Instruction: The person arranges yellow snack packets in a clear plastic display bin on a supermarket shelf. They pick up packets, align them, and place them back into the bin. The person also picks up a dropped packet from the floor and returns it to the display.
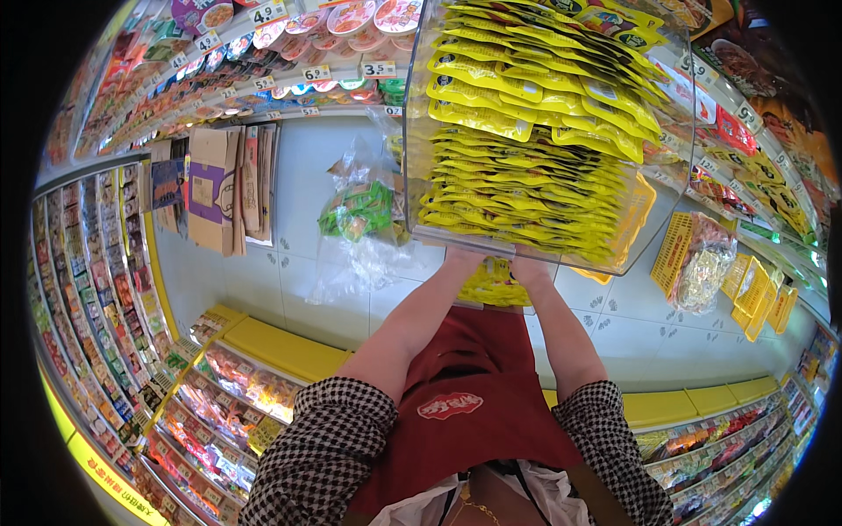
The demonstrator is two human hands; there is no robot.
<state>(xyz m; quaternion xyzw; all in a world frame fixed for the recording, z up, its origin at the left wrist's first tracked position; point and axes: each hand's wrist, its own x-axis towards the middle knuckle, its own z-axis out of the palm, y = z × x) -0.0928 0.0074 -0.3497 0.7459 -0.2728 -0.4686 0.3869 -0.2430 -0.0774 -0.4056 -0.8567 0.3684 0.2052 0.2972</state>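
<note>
A clear plastic bin [460, 240] full of yellow snack packets [526, 191] stands before me at chest height. The packets lie in dense, layered rows. Both forearms reach in beneath the bin's near edge. My left hand [464, 256] and my right hand [529, 265] show only at the wrist and back; their fingers are hidden under the bin. Between the wrists, lower down, more yellow packets [493, 283] are visible in what looks like another clear container. Whether either hand grips something cannot be seen.
Flattened cardboard boxes [214, 187] lean at the left. A clear bag with green packets [358, 210] lies on the tiled floor [316, 276]. Yellow baskets [672, 253], one beside a clear bag of goods [707, 276], stand at the right. Stocked shelves [223, 421] surround the aisle.
</note>
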